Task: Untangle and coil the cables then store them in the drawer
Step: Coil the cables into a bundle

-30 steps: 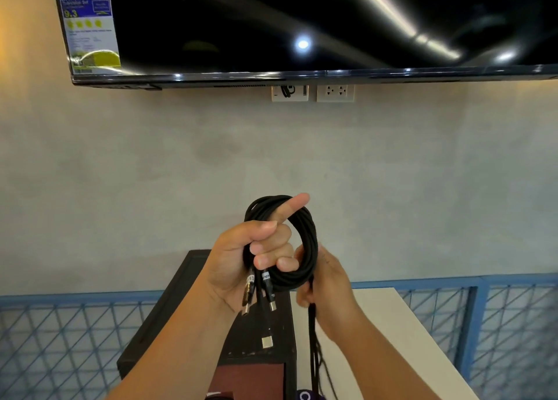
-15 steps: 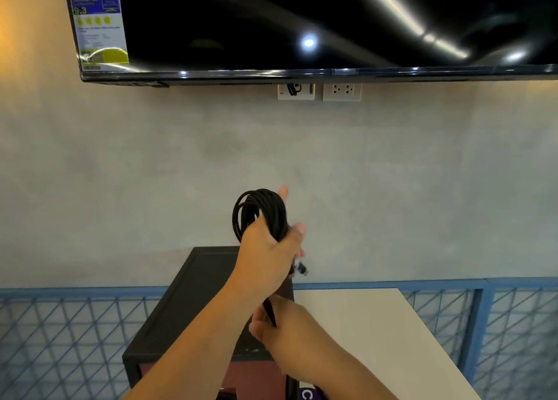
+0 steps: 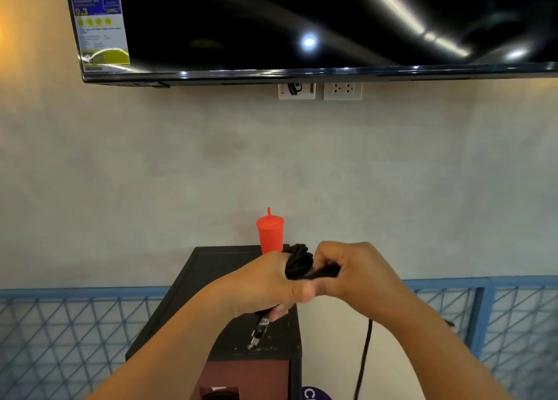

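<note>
A black coiled cable point(image 3: 297, 262) is bunched between both hands, held above a black box. My left hand point(image 3: 265, 285) grips the coil from the left; a metal plug end point(image 3: 258, 333) sticks out below its fingers. My right hand point(image 3: 353, 274) pinches a strand of the cable against the coil from the right. A loose black cable tail point(image 3: 363, 357) hangs down below my right wrist and runs out of the bottom of the view. No drawer is in sight.
A black box point(image 3: 217, 279) with a dark red front stands below the hands, with a red lidded cup point(image 3: 269, 230) on its far end. A white tabletop point(image 3: 332, 354) lies to the right. Blue mesh fencing point(image 3: 75, 333) runs along the wall. A television point(image 3: 302, 25) hangs above.
The coil has come down from chest height to just above the box. My right hand rose from below to meet the coil, and the red cup is now uncovered.
</note>
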Demonstrator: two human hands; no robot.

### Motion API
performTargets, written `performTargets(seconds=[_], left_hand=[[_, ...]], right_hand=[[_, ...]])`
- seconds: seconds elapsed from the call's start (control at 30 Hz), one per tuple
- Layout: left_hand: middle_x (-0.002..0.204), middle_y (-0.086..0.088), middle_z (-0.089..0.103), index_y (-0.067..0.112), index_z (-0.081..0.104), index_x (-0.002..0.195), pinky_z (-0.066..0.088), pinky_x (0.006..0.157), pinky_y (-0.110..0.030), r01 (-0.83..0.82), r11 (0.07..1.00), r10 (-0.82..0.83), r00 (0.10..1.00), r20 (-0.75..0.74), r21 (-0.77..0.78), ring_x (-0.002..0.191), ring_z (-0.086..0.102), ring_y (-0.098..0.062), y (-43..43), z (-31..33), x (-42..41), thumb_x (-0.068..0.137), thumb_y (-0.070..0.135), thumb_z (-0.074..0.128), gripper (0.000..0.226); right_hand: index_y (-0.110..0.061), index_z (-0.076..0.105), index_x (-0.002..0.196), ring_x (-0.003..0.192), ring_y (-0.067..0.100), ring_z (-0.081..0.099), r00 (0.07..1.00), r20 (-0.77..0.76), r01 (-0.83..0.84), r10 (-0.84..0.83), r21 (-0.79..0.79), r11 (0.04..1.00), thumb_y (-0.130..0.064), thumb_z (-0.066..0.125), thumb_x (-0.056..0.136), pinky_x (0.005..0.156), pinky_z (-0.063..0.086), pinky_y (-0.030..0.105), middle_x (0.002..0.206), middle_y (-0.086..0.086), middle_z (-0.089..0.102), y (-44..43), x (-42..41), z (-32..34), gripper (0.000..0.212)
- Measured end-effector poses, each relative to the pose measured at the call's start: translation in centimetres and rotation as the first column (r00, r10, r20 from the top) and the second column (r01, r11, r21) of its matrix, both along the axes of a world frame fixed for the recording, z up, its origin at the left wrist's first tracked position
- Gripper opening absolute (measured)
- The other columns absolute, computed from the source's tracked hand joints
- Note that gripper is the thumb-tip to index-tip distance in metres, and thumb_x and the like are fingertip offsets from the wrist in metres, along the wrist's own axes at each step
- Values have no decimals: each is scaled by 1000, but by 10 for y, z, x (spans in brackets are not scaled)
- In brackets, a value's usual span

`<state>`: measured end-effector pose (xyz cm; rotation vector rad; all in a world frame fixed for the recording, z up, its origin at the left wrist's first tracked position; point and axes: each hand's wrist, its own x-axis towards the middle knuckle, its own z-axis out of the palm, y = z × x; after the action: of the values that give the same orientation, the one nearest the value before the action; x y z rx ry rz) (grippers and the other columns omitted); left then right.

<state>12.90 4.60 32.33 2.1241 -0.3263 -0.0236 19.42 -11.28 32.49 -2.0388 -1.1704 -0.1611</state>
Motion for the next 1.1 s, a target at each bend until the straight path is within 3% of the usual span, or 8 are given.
performTargets(seconds=[0.07, 0.17, 0.4, 0.53, 0.63, 0.73, 0.87, 1.1], left_hand=[[41, 4, 43, 15, 56, 72, 39, 49, -21, 60, 996, -65, 995, -77, -68, 35, 41, -8, 1, 1, -1, 54, 47, 79, 44], [37, 7, 40, 18, 55, 68, 40, 55, -25, 126, 958, -157, 982, -102, -256, 31, 37, -6, 1, 5, -7, 58, 21, 67, 16], [37, 14, 42, 19, 55, 67, 46, 56, -21, 264, 738, -364, 930, -38, -621, 30, 43, -1, 2, 1, -10, 65, 9, 54, 10], [40, 11, 38, 15, 55, 77, 49, 62, -21, 371, 596, -499, 866, 34, -712, 38, 52, 1, 0, -2, -4, 73, 6, 60, 11], [45, 7, 36, 12, 55, 84, 50, 68, -22, 433, 496, -568, 817, 96, -752, 45, 58, 1, 2, 0, 0, 80, 7, 58, 7], [43, 11, 41, 13, 57, 80, 51, 68, -22, 392, 530, -503, 859, 93, -752, 43, 56, 1, 2, 1, 1, 80, 9, 59, 5], [44, 9, 44, 14, 50, 64, 51, 64, -25, 144, 675, -155, 987, 53, -723, 40, 47, -6, -1, 0, 1, 66, 27, 78, 30], [42, 8, 34, 15, 56, 65, 48, 49, -23, -34, 569, 47, 999, -9, -821, 35, 35, -5, -6, 1, -4, 49, 48, 87, 48]], right_hand=[[-27, 51, 58, 51, 4, 45, 1000, -13, -16, 17, 59, 998, -27, 83, 58, 49, 35, 17, 52, -13, 54, -3, 5, 5, 32], [-27, 54, 63, 47, 3, 40, 995, -89, -21, 37, 174, 985, -22, 84, 56, 47, 31, 13, 48, -12, 48, -5, 16, 5, 32], [-30, 71, 85, 81, 11, 66, 877, -319, -239, 360, 361, 902, -30, 84, 56, 77, 54, 23, 84, 0, 70, 1, 18, -12, 32], [-3, 63, 84, 57, 0, 51, 874, -362, -198, 325, 344, 918, -13, 64, 74, 56, 42, 11, 60, -11, 55, 5, 8, -15, 14], [-14, 59, 66, 48, 1, 47, 806, -487, -158, 337, 371, 915, -21, 57, 72, 47, 37, 14, 51, -11, 52, 7, -4, -19, 9], [-15, 55, 69, 42, 11, 45, 774, -540, -114, 332, 397, 911, -27, 57, 79, 43, 37, 20, 52, -6, 57, 10, -11, -23, 16], [-13, 56, 70, 40, 8, 42, 804, -563, 88, 189, 428, 900, -19, 51, 92, 39, 33, 21, 49, -3, 53, 15, -8, -19, 23], [-18, 57, 70, 39, 4, 43, 833, -485, -10, 264, 465, 885, -41, 69, 77, 38, 33, 17, 60, 5, 58, 15, -2, -23, 27]])
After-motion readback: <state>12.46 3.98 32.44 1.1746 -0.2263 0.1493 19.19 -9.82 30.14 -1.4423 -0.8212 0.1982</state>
